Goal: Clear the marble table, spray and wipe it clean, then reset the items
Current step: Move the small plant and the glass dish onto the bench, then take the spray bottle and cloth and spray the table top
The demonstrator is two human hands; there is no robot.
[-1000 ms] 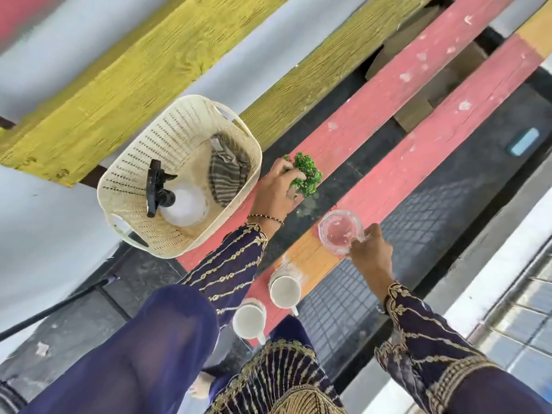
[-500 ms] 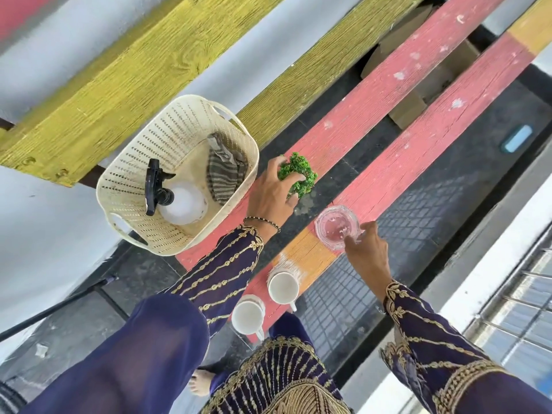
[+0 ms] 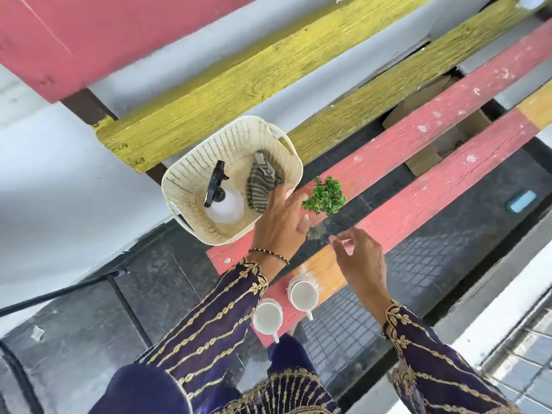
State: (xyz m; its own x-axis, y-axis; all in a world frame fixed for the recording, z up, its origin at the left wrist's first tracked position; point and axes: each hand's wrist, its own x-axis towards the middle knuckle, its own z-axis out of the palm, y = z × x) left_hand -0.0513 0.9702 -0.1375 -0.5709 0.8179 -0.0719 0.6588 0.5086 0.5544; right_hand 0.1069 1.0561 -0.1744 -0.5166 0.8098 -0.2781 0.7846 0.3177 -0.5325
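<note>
A small green plant [image 3: 325, 195] stands on a red plank [image 3: 418, 135] of a slatted bench. My left hand [image 3: 280, 225] hovers just left of it, fingers spread, holding nothing. My right hand [image 3: 358, 258] is over the nearer red-and-orange plank [image 3: 442, 186], palm down with fingers apart; the small clear glass it held is not visible. Left of my left hand, a cream plastic basket [image 3: 185, 180] holds a white spray bottle [image 3: 224, 207] with a black trigger and a striped cloth [image 3: 261, 186]. Two white cups [image 3: 267, 318] [image 3: 303, 294] sit at the plank's near end.
Yellow planks [image 3: 239, 94] and a wide red one [image 3: 89, 34] run diagonally behind the basket. Dark gaps lie between the slats, with a cardboard box [image 3: 433, 150] below. A blue object [image 3: 521, 201] lies on the dark floor. A black pole [image 3: 59, 294] crosses at the left.
My left hand has let go of the green plant and drawn back a little. My right hand no longer shows the clear glass. The camera view has shifted, bringing more of the bench into sight.
</note>
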